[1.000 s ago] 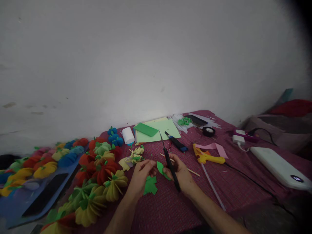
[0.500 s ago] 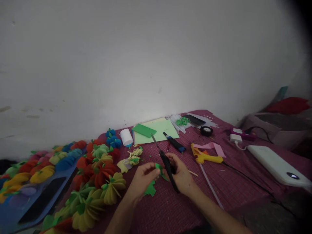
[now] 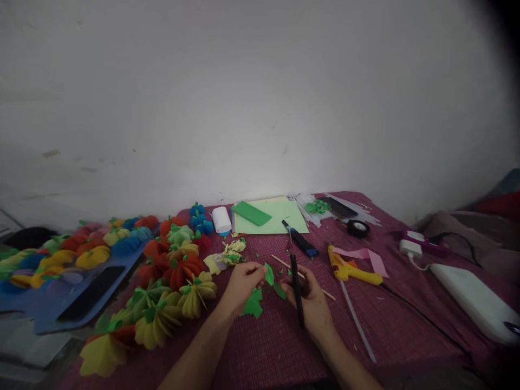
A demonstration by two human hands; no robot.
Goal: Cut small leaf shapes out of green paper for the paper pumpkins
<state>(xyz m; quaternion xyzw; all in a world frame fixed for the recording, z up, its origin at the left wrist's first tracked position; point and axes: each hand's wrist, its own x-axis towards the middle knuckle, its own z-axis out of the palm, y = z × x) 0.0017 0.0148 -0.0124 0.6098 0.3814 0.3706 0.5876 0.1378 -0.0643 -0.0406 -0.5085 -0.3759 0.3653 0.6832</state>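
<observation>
Head view: the left hand [image 3: 242,284] pinches a small green paper piece [image 3: 269,274] between its fingertips; the right hand [image 3: 317,307] grips dark-handled scissors [image 3: 298,292] pointing away, with another green piece [image 3: 279,291] at its fingertips; green scraps [image 3: 254,305] lie near the left hand on a maroon tablecloth [image 3: 280,346]; pumpkin-shaped ornaments [image 3: 193,300] crowd the left; a yellow glue gun [image 3: 359,274] lies at right.

Bright green paper [image 3: 268,274] in the left hand [image 3: 245,280], black-handled scissors [image 3: 298,297] in the right hand [image 3: 316,303], maroon cloth [image 3: 268,352] (finely checked) beneath both, yellow glue gun [image 3: 361,274] and pink strip [image 3: 377,263] right of the grip, red, yellow and blue ornaments [image 3: 186,272] left, pale green sheet [image 3: 281,219] beyond.
</observation>
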